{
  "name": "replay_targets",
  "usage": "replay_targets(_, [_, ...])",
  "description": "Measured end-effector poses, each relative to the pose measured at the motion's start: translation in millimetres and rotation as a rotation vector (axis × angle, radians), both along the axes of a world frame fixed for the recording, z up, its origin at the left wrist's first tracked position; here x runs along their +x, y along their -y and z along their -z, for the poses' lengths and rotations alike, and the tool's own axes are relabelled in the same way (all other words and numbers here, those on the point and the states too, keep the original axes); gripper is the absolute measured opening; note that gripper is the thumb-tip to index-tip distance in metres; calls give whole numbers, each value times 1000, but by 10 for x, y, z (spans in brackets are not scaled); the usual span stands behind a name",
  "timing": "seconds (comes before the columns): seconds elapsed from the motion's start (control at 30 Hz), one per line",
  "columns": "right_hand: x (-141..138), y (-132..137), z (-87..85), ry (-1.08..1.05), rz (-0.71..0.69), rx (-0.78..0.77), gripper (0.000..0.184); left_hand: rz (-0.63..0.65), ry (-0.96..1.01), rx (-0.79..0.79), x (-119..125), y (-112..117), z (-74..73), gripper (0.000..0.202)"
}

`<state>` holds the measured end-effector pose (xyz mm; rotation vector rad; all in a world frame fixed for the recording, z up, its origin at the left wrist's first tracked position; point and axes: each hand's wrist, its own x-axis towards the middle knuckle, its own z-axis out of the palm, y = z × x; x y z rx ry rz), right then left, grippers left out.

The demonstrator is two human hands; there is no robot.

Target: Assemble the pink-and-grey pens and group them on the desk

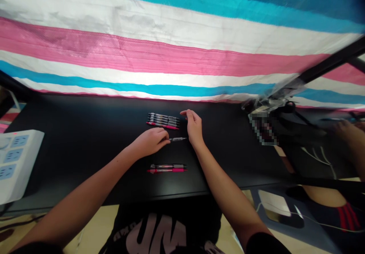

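Two red pens [164, 126] show on the desk [85, 132]: one lies on the near side of the far row, the other in the pair toward the near edge. That pair also has one dark pen [168, 166]. One gray pen [179, 139] sits between row and pair. The far row's dark pens [161, 116] number at least four, packed too closely for a sure count. Toward the left edge stands one white socket box [32, 151], showing three blue panels [13, 155].

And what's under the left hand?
A pen sticks out from the left hand toward the right hand. Its other end and the black table directly beneath are covered.
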<state>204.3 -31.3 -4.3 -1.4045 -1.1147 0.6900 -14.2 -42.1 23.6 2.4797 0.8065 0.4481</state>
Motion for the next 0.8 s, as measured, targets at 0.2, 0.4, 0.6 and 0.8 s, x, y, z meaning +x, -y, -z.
replay_targets(0.2, [24,97,-192,116,-301,-116,61,-235,60,12,-107,-106,-29,16])
replay_targets(0.4, [-32,176,-252,224,-426,-137,55,-229,60,56,-148,-139,22,24])
replay_targets(0.6, [-38,154,-181,153,-476,-109,33,-219,21,83,-157,-162,46,31])
replay_targets(0.8, [-73,154,-183,52,-467,-10,28,-233,90,35,-163,-185,0,29])
